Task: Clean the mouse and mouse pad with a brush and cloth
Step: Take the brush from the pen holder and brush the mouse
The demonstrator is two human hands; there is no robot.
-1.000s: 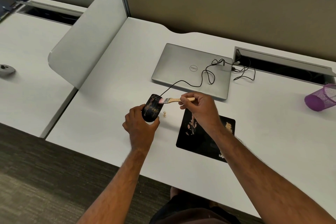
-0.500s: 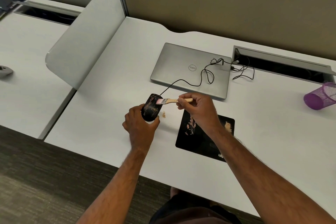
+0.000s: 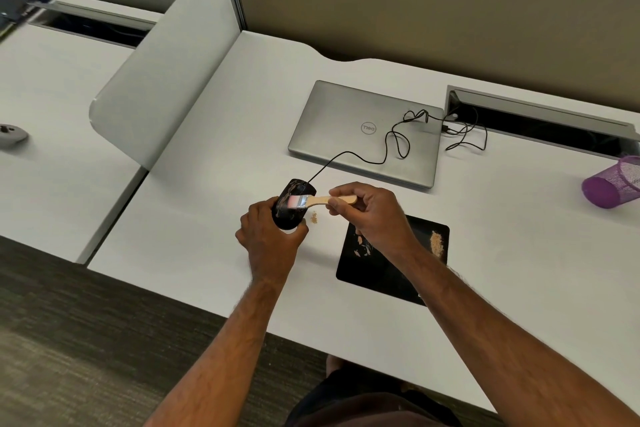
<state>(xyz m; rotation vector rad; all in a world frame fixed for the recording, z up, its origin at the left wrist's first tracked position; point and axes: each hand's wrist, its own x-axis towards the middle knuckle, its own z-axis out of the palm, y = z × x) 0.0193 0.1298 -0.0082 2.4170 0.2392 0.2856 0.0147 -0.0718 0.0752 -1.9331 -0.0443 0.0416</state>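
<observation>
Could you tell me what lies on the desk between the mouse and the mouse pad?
In the head view, a small pile of tan crumbs lies on the bare desk between mouse and mouse pad.

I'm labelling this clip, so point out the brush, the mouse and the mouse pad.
brush [image 3: 317, 200], head view, wooden handle.
mouse [image 3: 289, 218], head view, its dusty black top.
mouse pad [image 3: 384, 274], head view, bare black middle.

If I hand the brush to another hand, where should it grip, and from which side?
Grip the bare wooden handle of the brush, probably from above. The handle lies roughly level, pointing right, its end sticking out past the right hand. The bristles rest on the mouse, held by the left hand, so the left end is taken.
</observation>
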